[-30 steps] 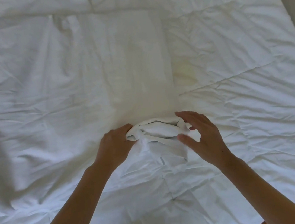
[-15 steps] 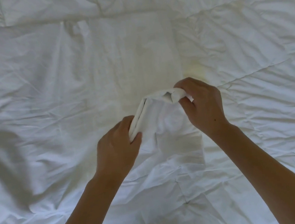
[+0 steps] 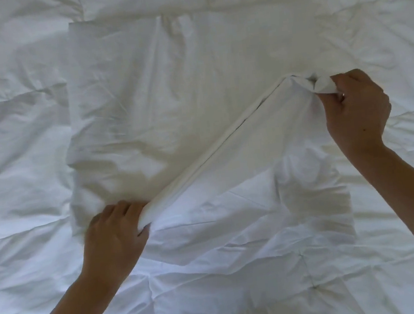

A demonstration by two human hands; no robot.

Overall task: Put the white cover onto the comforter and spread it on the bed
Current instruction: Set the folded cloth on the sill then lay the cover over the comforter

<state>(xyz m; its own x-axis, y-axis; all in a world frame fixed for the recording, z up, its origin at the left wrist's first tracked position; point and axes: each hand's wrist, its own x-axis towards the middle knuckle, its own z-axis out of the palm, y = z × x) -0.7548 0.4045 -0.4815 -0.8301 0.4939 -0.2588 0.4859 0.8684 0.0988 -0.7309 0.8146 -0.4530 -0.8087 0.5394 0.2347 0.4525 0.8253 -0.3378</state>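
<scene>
A folded white cover lies flat on the quilted white comforter, which fills the whole head view. A layered edge of the cover is lifted and stretched into a taut diagonal band between my hands. My left hand grips the band's lower end, fingers curled over the folded layers. My right hand pinches a bunched corner of the cover at the band's upper end. Below the band, more of the cover lies loosely crumpled.
Comforter stitching lines and wrinkles run across the bed on all sides of the cover. No other object and no bed edge shows in this view.
My hands have pulled apart, the left down and leftward, the right up and rightward. The small bundle of cover held between them has stretched out into a long diagonal edge.
</scene>
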